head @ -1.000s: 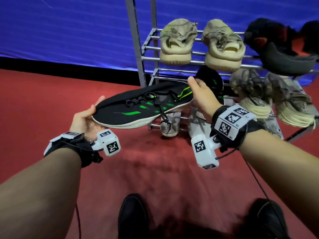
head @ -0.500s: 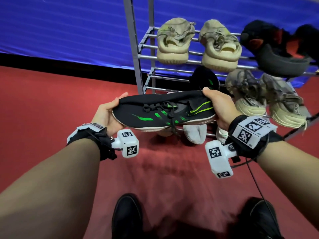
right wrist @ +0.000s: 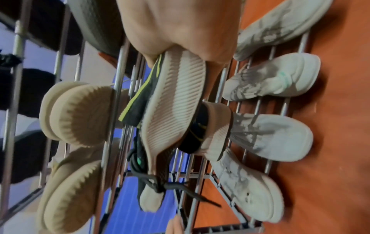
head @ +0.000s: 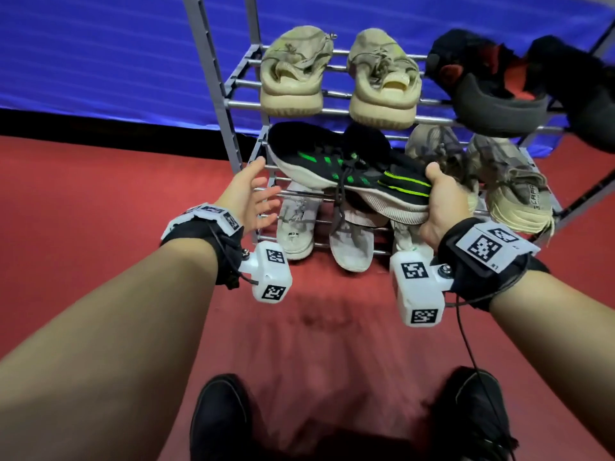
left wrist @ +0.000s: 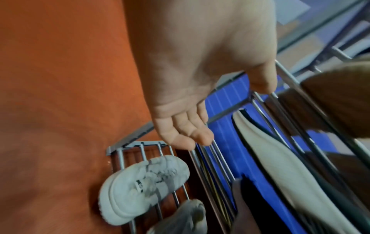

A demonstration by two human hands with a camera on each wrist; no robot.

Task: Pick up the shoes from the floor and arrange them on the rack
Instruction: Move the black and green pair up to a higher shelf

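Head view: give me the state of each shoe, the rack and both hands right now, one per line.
Black-green shoe: held at the heel, toe over the middle shelf, not set down.
Right hand: grips the shoe's heel.
Left hand: open, off the shoe, fingers by the rack bars.
Beige pair: resting on the top shelf.
White shoes: on the bottom shelf.
Rack: upright.

Right hand (head: 441, 201) fingers hidden behind black sneaker (head: 346, 168) heel.
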